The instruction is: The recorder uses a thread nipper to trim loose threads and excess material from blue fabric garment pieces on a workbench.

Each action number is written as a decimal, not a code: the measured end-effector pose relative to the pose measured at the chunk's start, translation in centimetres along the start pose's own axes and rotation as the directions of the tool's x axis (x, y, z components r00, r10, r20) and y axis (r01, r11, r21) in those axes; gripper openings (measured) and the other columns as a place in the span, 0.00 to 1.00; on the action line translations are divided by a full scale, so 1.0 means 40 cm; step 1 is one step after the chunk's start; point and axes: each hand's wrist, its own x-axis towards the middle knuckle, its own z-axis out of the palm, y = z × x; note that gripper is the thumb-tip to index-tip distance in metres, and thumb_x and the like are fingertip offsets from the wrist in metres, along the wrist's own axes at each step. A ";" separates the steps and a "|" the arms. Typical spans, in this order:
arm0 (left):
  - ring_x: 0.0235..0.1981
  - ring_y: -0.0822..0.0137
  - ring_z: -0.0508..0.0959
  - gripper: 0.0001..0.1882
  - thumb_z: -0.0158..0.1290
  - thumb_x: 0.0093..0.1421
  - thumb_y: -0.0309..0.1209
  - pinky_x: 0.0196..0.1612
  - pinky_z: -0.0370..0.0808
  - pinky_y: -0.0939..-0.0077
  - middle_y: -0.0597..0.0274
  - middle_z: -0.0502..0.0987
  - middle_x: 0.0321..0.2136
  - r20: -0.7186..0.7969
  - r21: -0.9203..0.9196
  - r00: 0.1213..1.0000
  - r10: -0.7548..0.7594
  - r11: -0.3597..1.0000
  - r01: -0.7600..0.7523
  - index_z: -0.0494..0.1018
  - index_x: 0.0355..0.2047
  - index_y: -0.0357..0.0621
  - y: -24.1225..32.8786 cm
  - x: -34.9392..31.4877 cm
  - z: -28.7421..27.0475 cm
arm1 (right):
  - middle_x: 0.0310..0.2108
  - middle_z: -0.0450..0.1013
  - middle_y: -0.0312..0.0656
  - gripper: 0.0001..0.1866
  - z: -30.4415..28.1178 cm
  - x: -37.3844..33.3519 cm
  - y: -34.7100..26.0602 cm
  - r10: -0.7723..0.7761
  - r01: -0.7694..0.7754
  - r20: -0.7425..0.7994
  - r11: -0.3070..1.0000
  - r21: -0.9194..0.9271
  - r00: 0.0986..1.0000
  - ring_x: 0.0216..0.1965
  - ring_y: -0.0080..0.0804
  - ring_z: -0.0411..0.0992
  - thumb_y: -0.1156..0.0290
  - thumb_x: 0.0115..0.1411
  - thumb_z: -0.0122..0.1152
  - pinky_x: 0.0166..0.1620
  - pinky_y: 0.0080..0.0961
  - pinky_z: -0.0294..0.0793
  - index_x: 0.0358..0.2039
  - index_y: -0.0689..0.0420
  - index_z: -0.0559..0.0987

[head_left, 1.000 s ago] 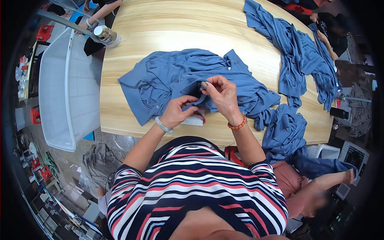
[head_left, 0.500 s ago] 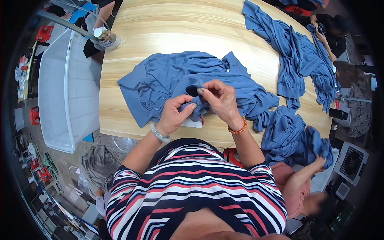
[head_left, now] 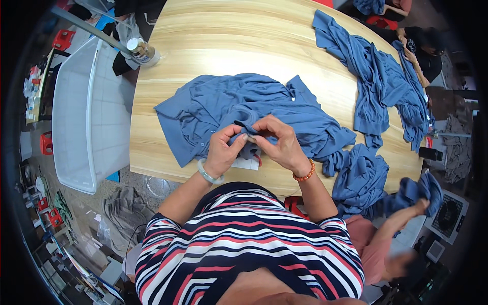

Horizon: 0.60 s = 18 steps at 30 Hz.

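A blue buttoned knit shirt lies rumpled on the wooden table in front of me. Its wide hem band spreads to the left. My left hand, with a pale bangle at the wrist, pinches a fold of the shirt near small buttons. Close against it, my right hand, wearing an orange bead bracelet, grips the same fold. The fingertips almost meet, and they hide the exact spot they hold. A dark opening in the fabric shows just above them. A white paper piece sticks out beneath the shirt.
Other blue garments lie along the table's right side, with a heap at the near right. Co-workers handle garments there. A white tub stands left of the table. A capped bottle sits at the far left edge.
My fingertips have come together, with the right hand lower on the shirt fold. The table appears slightly lower in view. At the near right, a co-worker's hand has moved a blue garment outward.
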 end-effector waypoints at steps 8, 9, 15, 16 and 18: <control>0.28 0.72 0.72 0.10 0.56 0.52 0.21 0.32 0.69 0.82 0.59 0.74 0.31 -0.136 0.363 0.924 0.357 0.886 -0.288 0.73 0.36 0.35 0.046 -0.008 0.021 | 0.30 0.72 0.44 0.11 0.007 -0.017 -0.002 -0.214 0.219 0.046 0.950 -0.221 0.976 0.28 0.33 0.73 0.85 0.50 0.62 0.30 0.23 0.72 0.35 0.64 0.77; 0.29 0.71 0.73 0.11 0.55 0.51 0.19 0.33 0.71 0.80 0.58 0.75 0.32 -0.228 0.391 0.875 0.427 0.863 -0.319 0.74 0.37 0.36 0.061 -0.009 0.028 | 0.30 0.72 0.44 0.11 0.007 -0.019 -0.002 -0.214 0.220 0.055 0.951 -0.216 0.975 0.28 0.33 0.73 0.85 0.50 0.62 0.30 0.23 0.72 0.35 0.64 0.77; 0.33 0.76 0.75 0.12 0.52 0.54 0.16 0.35 0.74 0.83 0.60 0.74 0.38 0.119 0.108 0.986 0.115 0.986 -0.128 0.72 0.41 0.34 -0.013 -0.007 -0.034 | 0.28 0.71 0.43 0.10 0.009 -0.028 -0.007 -0.199 0.207 0.058 0.962 -0.177 0.978 0.24 0.35 0.72 0.83 0.50 0.62 0.26 0.25 0.70 0.35 0.62 0.77; 0.32 0.77 0.75 0.11 0.52 0.56 0.17 0.35 0.75 0.84 0.61 0.74 0.38 0.125 -0.059 0.992 0.022 0.998 -0.015 0.72 0.40 0.34 -0.023 -0.010 -0.038 | 0.27 0.71 0.43 0.10 0.010 -0.030 -0.005 -0.184 0.187 0.032 0.965 -0.183 0.982 0.24 0.34 0.72 0.83 0.50 0.62 0.26 0.25 0.70 0.35 0.62 0.78; 0.31 0.78 0.75 0.09 0.52 0.59 0.19 0.33 0.75 0.86 0.63 0.73 0.37 0.154 -0.221 0.987 -0.046 0.972 0.080 0.73 0.40 0.35 -0.022 -0.008 -0.037 | 0.27 0.71 0.44 0.10 0.012 -0.035 -0.005 -0.165 0.162 0.002 0.968 -0.190 0.986 0.23 0.34 0.71 0.83 0.51 0.62 0.26 0.24 0.70 0.36 0.62 0.78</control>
